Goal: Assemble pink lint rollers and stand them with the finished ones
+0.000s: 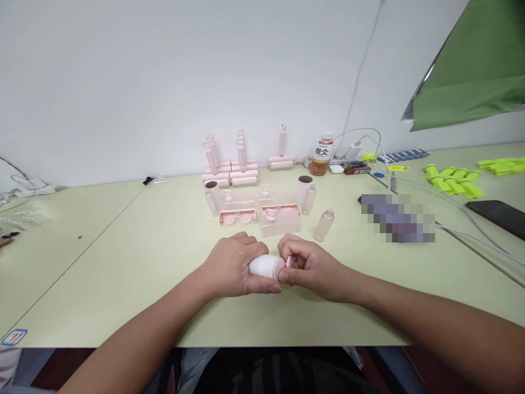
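Observation:
My left hand [235, 267] is wrapped round a white lint roller roll [262, 266], which lies on its side just above the table's near part. A pink round cap sits at the roll's right end. My right hand [309, 268] pinches a small pink disc-shaped piece [290, 261] against or beside that end; whether it is joined to the cap I cannot tell. Just beyond my hands are an open pink case [238, 217] with round parts in it and another pink case [280, 223] with a clear cover. A clear pink handle tube [324, 225] stands to their right.
Finished-looking pink lint rollers [229, 174] stand by the wall, another [281, 162] to their right. Two white rolls [302, 194] stand beside the cases. A drink bottle [322, 155], cables, a phone [498, 215] and yellow-green pieces [453, 179] occupy the right side.

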{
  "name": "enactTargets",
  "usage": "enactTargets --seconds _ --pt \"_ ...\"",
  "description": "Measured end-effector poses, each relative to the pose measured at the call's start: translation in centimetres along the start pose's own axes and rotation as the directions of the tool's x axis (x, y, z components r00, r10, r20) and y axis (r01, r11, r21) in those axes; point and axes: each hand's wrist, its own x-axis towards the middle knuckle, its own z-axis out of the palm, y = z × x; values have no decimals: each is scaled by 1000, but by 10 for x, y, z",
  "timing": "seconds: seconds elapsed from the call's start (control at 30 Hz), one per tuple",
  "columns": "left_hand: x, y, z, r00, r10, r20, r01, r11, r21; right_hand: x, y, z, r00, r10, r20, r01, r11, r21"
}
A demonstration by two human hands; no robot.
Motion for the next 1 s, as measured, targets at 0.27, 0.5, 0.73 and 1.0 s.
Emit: enactTargets --seconds 0.27,0.5,0.73,1.0 --pt "0 5 -1 1000 18 -26 -17 999 37 -3 -4 0 998 -50 -35 48 996 -69" --pt "0 2 -1 1000 9 -30 -7 997 76 -3 0 5 990 -121 -71 111 985 -129" --pt "2 -4 6 981 8 -191 4 998 64 4 11 -1 964 -209 -165 184 971 -155" --pt "2 -4 8 966 30 -256 -10 997 78 3 13 -7 925 -290 -245 253 952 -173"
